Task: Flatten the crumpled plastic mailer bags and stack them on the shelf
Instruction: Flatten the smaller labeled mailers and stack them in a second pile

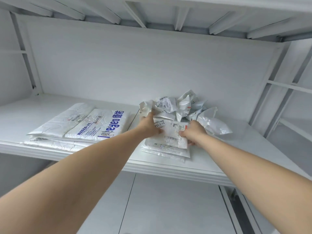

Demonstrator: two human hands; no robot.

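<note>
A white mailer bag with shipping labels (pixel 169 132) lies on a small stack of flattened bags (pixel 164 152) near the front of the white shelf (pixel 168 168). My left hand (pixel 149 124) grips its left edge and my right hand (pixel 194 131) grips its right edge. Behind them sits a heap of crumpled mailer bags (pixel 179 105), one reaching out to the right (pixel 212 124). A larger stack of flattened bags (pixel 81 125) with blue print lies on the shelf's left half.
The shelf has a white back wall (pixel 152 65) and another shelf's underside with ribs (pixel 152 12) close above. White uprights (pixel 276 85) stand at the right and left. Below the shelf is a grey panel (pixel 168 208).
</note>
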